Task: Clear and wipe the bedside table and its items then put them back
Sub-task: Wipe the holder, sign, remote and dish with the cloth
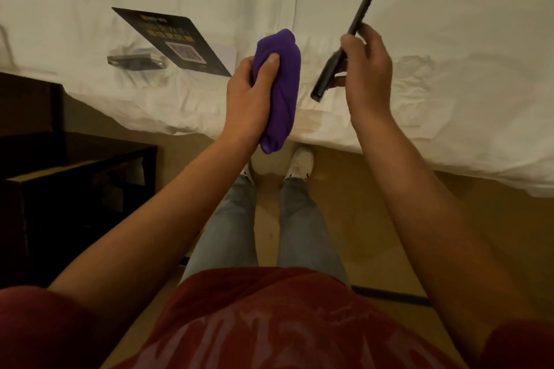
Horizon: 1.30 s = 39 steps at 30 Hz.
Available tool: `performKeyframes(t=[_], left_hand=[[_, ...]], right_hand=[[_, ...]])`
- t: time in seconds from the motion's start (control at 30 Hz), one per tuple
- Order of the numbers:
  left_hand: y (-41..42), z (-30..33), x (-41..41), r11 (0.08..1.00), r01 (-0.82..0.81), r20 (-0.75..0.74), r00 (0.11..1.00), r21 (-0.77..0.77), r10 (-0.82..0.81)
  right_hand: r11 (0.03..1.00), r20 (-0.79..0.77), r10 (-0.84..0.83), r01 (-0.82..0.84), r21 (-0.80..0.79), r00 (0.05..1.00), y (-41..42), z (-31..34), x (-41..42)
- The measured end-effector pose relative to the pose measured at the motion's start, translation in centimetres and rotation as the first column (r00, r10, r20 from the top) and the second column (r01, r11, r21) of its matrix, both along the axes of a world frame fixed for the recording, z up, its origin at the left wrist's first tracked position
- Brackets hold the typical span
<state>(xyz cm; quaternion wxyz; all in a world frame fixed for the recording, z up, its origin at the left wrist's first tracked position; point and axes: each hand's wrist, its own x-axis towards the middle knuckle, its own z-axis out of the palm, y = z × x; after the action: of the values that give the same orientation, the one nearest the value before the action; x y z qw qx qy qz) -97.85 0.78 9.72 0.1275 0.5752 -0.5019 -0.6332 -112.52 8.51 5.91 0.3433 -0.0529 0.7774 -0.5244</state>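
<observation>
Dark bench (75, 177) at 9 o'clock, clear of both arms. Left grip (250, 93) clenches purple cloth (278, 84); right grip (364, 66) pinches black remote (356, 24), tilted, over bed (449, 84) edge. Black card (174, 39) and clear holder (136, 62) lie at 11 o'clock.

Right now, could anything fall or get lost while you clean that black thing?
Maybe. The right hand pinches the remote only near its lower end, so wiping with the purple cloth might knock it loose. The black card and the small clear holder lie near the bed's edge and could slide off.
</observation>
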Motion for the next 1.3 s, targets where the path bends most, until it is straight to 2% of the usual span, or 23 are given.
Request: performKeyframes(t=[0.07,0.13,0.2,0.33,0.5,0.63,0.73,0.9,1.07,1.17,1.3], left_hand=[[1.0,0.8,-0.8,0.994,0.051,-0.024,0.998,-0.092,-0.053],[2.2,1.6,-1.3,0.975,0.096,-0.044,0.993,-0.202,-0.107],[3.1,2.3,-1.4,0.956,0.099,-0.057,0.991,-0.278,-0.119],[2.5,2.9,-1.3,0.948,-0.003,-0.055,0.998,-0.318,-0.015],[0.5,2.4,-0.9,0.968,-0.145,-0.032,0.989,-0.205,0.141],[-0.5,1.6,-0.1,0.971,-0.238,0.006,0.971,-0.032,0.239],[-1.5,1.4,0.2,0.955,-0.295,0.023,0.955,0.039,0.295],[-0.4,1.9,0.3,0.973,-0.229,-0.013,0.973,0.043,0.23],[0.4,2.7,1.0,0.98,-0.194,-0.076,0.978,0.036,0.196],[1.2,3.7,1.1,0.988,-0.145,-0.112,0.982,0.048,0.149],[2.7,4.9,1.3,0.995,-0.071,-0.129,0.988,0.068,0.079]], right_hand=[[0.994,0.144,-0.085,0.094,-0.056,0.986,-0.7,1.6,0.8],[0.989,0.202,-0.106,0.123,-0.077,0.974,-1.2,3.1,1.9],[0.998,0.151,-0.042,0.049,-0.044,0.988,-1.3,4.3,3.1],[0.984,-0.021,0.17,-0.169,0.053,0.985,-0.7,6.1,5.6],[0.909,-0.179,0.402,-0.367,0.2,0.898,2.3,7.2,9.8],[0.848,-0.211,0.515,-0.46,0.262,0.831,5.1,8.3,12.7],[0.818,-0.228,0.56,-0.486,0.308,0.797,6.2,8.8,14.5],[0.816,-0.269,0.548,-0.436,0.379,0.792,3.9,7.2,12.2],[0.844,-0.138,0.497,-0.441,0.306,0.857,1.0,5.4,9.0],[0.893,-0.084,0.409,-0.379,0.245,0.909,0.4,4.9,7.9],[0.955,0.052,0.206,-0.212,0.207,0.977,-0.2,4.3,7.0]])
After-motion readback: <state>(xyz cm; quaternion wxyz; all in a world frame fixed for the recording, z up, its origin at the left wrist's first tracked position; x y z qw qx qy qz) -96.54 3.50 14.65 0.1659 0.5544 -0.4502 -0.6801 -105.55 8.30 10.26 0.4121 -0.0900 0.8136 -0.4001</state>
